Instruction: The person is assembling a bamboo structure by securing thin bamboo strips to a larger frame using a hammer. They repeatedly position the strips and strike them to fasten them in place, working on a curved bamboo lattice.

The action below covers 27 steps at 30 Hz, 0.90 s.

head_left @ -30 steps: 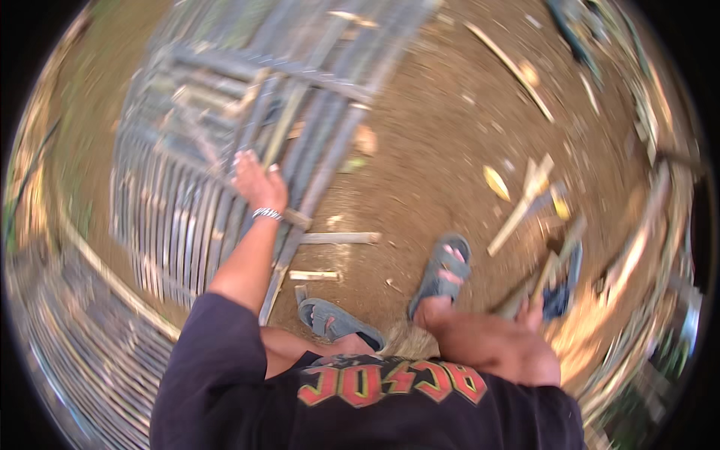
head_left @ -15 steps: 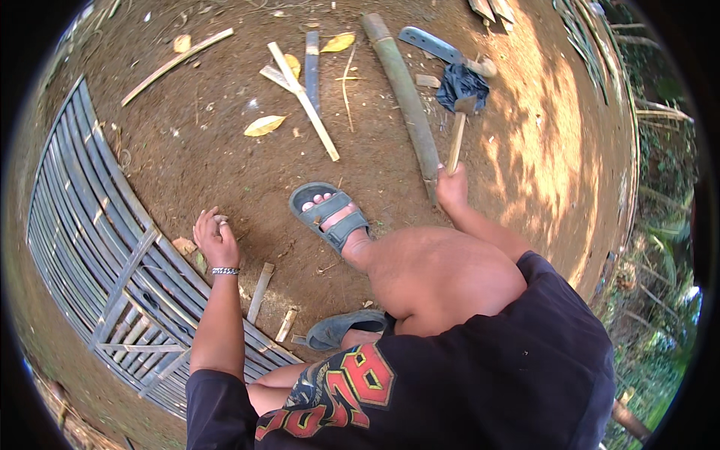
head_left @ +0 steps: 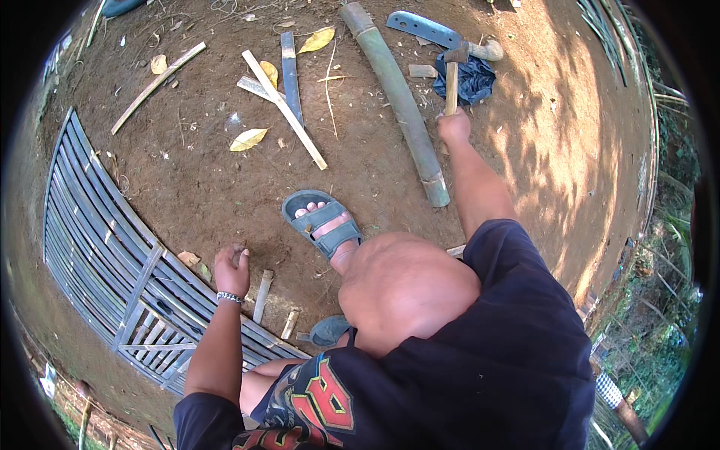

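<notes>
My right hand [head_left: 454, 127] is stretched forward, closed round the pale wooden handle of a hammer [head_left: 451, 86]. The hammer's dark head lies over the edge of a crumpled black plastic bag [head_left: 474, 81] and close to the machete [head_left: 424, 28], whose wooden handle points right. To the left, my left hand [head_left: 232, 271] hovers near the slatted bamboo panel [head_left: 97, 217], fingers curled and thumb against them. Whatever may be in that pinch is too small to make out. A thick bamboo pole [head_left: 397, 94] lies left of my right arm.
Bamboo strips [head_left: 285, 109] lie crossed on the dirt ahead, with a dark flat slat [head_left: 291, 75] and yellow leaves [head_left: 249, 139]. Another long strip [head_left: 159, 86] is further left. Short offcuts [head_left: 262, 296] lie beside the panel. My sandalled foot [head_left: 322, 221] is between my hands.
My right hand has reached further forward with the hammer, bringing its head up beside the machete handle. My left hand has moved slightly right and nearer my body. The view has shifted.
</notes>
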Motion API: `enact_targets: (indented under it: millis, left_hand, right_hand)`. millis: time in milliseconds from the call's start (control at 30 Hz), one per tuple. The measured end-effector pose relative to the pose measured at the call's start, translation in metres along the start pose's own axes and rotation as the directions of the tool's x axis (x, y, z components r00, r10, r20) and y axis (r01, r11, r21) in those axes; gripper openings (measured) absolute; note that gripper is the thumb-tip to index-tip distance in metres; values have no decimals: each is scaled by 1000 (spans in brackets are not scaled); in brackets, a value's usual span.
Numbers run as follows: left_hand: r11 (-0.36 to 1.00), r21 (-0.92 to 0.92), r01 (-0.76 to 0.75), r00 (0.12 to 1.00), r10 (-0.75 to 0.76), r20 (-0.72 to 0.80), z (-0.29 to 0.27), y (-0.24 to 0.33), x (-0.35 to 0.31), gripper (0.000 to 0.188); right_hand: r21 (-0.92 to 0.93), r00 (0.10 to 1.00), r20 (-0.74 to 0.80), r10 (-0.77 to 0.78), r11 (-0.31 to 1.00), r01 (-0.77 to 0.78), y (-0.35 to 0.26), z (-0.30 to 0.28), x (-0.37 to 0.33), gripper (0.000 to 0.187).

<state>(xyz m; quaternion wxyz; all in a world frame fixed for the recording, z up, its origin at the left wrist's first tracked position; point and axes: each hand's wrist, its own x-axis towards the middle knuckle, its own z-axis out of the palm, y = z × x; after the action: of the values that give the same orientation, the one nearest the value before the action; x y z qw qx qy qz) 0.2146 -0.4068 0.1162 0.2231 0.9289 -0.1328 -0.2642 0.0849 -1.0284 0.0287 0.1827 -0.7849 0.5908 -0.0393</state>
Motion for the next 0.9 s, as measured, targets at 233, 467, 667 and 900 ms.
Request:
enact_targets:
  millis: [233, 467, 667, 900]
  left_hand:
    - [982, -21, 186, 981, -185, 60, -11, -21, -8, 23]
    - [984, -21, 175, 983, -173, 64, 1, -9, -10, 27]
    - [980, -61, 188, 975, -178, 130, 5, 8, -5, 28]
    - [980, -91, 180, 976, -166, 143, 4, 10, -4, 28]
  right_hand:
    - [-166, 997, 19, -75, 983, 77, -16, -15, 21, 26]
    - [-156, 992, 108, -70, 984, 86, -26, -18, 17, 26]
    - [-180, 986, 142, -83, 978, 108, -21, -16, 20, 27]
    - [-195, 986, 148, -80, 975, 109, -17, -12, 27, 32]
